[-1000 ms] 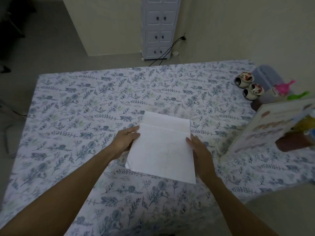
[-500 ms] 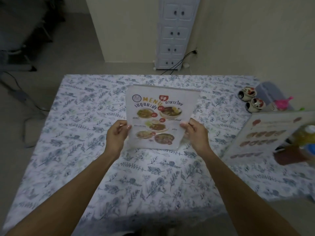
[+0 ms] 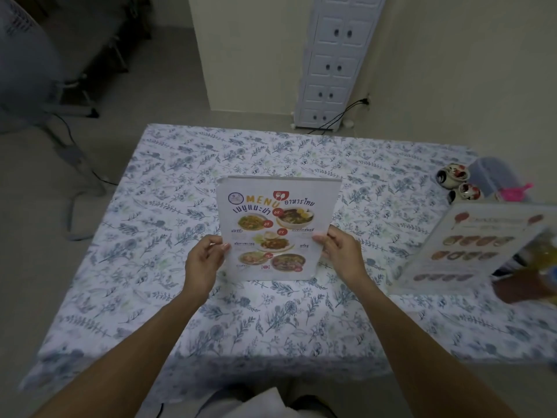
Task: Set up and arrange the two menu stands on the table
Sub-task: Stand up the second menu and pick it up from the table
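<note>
Flowery cloth covers the bench [image 3: 168,224]. Left hand [image 3: 202,260] and right hand [image 3: 342,251] pinch the food menu stand [image 3: 278,227] upright at the middle. Another menu stand [image 3: 470,248] leans far right. Letting go unevenly could tip it over.

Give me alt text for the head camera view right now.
Left hand and right hand hold a printed menu stand upright over a floral tablecloth. A second menu stand leans at the table's right side.
</note>
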